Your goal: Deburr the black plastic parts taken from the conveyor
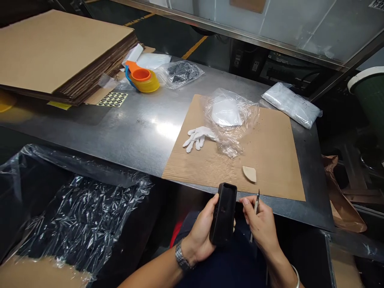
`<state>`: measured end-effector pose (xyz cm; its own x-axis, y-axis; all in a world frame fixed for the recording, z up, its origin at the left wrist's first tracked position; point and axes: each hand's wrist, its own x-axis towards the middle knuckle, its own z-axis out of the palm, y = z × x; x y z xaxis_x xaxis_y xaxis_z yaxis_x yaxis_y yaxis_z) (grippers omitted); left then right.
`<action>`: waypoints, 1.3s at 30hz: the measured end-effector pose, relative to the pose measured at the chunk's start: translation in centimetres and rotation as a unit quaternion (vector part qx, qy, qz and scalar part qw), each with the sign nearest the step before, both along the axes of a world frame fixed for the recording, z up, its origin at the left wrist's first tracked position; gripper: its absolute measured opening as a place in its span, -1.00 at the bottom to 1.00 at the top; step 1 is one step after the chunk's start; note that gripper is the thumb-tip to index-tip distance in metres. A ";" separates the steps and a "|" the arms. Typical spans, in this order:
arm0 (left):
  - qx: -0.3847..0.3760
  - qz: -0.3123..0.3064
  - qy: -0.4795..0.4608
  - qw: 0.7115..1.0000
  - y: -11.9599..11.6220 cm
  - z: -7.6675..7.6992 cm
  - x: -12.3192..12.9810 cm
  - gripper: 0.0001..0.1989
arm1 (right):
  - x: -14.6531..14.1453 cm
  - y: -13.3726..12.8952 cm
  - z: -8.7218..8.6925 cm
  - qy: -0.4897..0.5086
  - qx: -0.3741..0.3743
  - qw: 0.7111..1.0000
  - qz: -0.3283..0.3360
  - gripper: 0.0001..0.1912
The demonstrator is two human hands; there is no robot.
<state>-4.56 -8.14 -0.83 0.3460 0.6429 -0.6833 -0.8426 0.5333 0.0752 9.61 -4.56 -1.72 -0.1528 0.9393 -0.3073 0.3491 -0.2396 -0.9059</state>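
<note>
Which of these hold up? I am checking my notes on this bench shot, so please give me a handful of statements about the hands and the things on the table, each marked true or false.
1. The left hand holds a black oblong plastic case. True.
2. The right hand is empty. False: it grips a thin metal pointed tool.
3. A white fabric glove lies on the flat brown cardboard sheet. True.
4. The orange and yellow tape dispenser stands on that cardboard sheet. False: it stands on the steel table, near the stack of brown cardboard sheets.
5. A small beige wedge-shaped piece lies inside the crumpled clear plastic bag. False: it lies apart from it on the cardboard.
</note>
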 end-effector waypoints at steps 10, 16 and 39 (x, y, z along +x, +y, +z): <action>0.045 -0.072 0.032 0.996 0.0 0.0 -0.5 -0.49 | 0.1 0.0 0.8 0.030 0.017 0.999 -0.016 -0.68; 0.239 -0.142 0.209 0.938 0.0 0.5 -1.9 -0.62 | 1.9 2.9 1.2 0.036 0.101 0.987 0.123 -0.48; 0.192 0.132 0.217 0.948 -0.3 1.4 -0.4 -0.29 | 1.2 -3.4 -1.8 0.122 0.209 0.965 0.104 -0.42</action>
<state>-4.94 -8.42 0.62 -0.1215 0.8980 -0.4229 -0.7877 0.1720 0.5916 10.78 -7.97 -3.48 -0.3705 0.9149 0.1602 0.1139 0.2159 -0.9697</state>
